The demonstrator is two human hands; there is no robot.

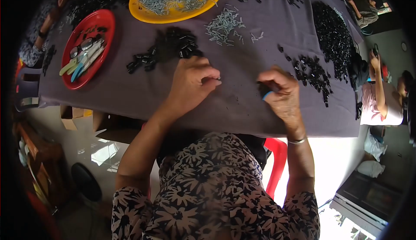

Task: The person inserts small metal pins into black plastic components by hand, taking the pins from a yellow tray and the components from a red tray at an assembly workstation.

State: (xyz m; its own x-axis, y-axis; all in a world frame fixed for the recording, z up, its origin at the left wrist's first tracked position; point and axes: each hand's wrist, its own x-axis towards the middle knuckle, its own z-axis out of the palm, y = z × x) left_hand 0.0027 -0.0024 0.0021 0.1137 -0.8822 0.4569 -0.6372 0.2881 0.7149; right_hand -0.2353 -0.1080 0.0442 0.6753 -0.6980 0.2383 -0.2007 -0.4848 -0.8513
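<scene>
Over the grey-clothed table [234, 118], my left hand [193, 79] is closed in a pinch, with a tiny thing at its fingertips too small to make out. Just beyond it lies a loose heap of small black plastic pieces [180, 43]. My right hand [284, 95] is also closed, its fingers curled around a small dark piece [261, 88] that is blurred and partly hidden. A bright blue strip [268, 95] shows beside that thumb. To its right, more black pieces [310, 73] are scattered. Small silver screw-like pins [223, 27] lie in a pile beyond both hands.
A yellow plate [173, 21] at the far side holds many silver pins. On the left, a red plate [110, 25] carries several knife-like tools [86, 60]. Large black heaps [331, 36] line the right and far edges. Other people [381, 97] sit around the table.
</scene>
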